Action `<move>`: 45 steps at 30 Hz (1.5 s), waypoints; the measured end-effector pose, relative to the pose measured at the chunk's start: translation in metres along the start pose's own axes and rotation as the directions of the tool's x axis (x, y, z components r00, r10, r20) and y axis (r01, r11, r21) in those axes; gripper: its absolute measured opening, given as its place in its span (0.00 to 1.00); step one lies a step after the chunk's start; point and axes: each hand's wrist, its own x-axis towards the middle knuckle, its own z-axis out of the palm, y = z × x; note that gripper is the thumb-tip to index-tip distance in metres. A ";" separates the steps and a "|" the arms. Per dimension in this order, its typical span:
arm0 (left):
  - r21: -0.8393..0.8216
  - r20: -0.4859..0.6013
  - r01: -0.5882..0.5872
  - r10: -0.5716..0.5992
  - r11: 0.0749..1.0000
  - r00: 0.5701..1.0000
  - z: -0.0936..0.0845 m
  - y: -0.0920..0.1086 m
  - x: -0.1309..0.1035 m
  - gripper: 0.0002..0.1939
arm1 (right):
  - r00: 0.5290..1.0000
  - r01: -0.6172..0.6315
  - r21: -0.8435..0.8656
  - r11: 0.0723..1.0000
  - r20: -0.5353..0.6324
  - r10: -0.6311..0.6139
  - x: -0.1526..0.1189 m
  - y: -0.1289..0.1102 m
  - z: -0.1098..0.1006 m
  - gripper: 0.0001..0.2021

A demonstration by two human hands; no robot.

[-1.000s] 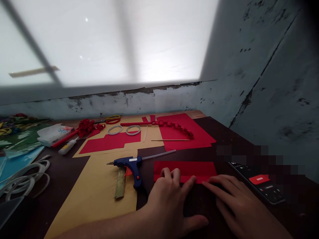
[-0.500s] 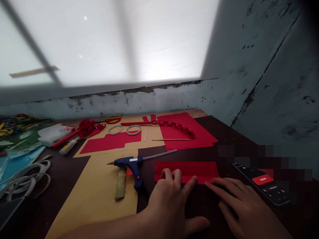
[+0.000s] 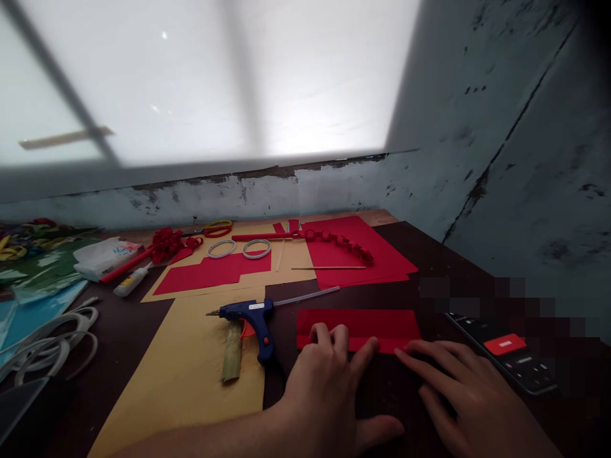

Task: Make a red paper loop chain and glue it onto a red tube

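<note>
A red sheet of paper [image 3: 358, 324] with a crease along it lies flat on the dark table in front of me. My left hand [image 3: 322, 381] presses on its near edge, fingers bent and apart, thumb stretched toward me over the table. With fingers extended, my right hand [image 3: 461, 388] rests at the sheet's near right corner, the fingertips touching it. Just left of my left hand, a blue hot glue gun [image 3: 251, 318] leans on a short piece of bamboo [image 3: 232, 353], a clear glue stick [image 3: 308, 296] sticking out of its back.
Yellow paper [image 3: 191, 356] spreads to the left. Farther back lie red sheets [image 3: 386, 254], a red paper chain [image 3: 341, 240], a thin wooden stick [image 3: 329, 268], two tape rolls [image 3: 256, 249] and scissors [image 3: 217, 228]. A phone [image 3: 506, 356] sits right; coiled cable [image 3: 57, 343] lies left.
</note>
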 end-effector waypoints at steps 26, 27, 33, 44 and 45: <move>0.013 -0.029 0.021 -0.020 1.000 0.999 0.000 0.002 -0.003 0.48 | 0.997 -0.075 -0.172 0.982 0.021 0.080 -0.012 0.015 -0.002 0.17; 0.013 -0.034 0.020 -0.020 1.000 0.999 0.001 0.002 -0.003 0.48 | 0.996 -0.079 -0.183 0.980 0.016 0.084 -0.013 0.015 -0.002 0.17; 0.042 -0.048 0.021 -0.019 0.999 0.999 0.002 0.002 -0.002 0.48 | 0.994 -0.088 -0.194 0.977 0.053 0.100 -0.018 0.019 -0.003 0.18; 0.046 -0.051 -0.004 0.007 0.999 0.999 -0.001 0.001 -0.002 0.47 | 0.986 -0.020 0.048 0.999 0.167 0.012 0.021 -0.007 -0.015 0.23; 0.040 -0.048 -0.007 0.009 0.999 0.999 -0.001 0.001 -0.001 0.47 | 0.982 -0.018 0.081 0.997 0.188 0.002 0.024 -0.011 -0.014 0.23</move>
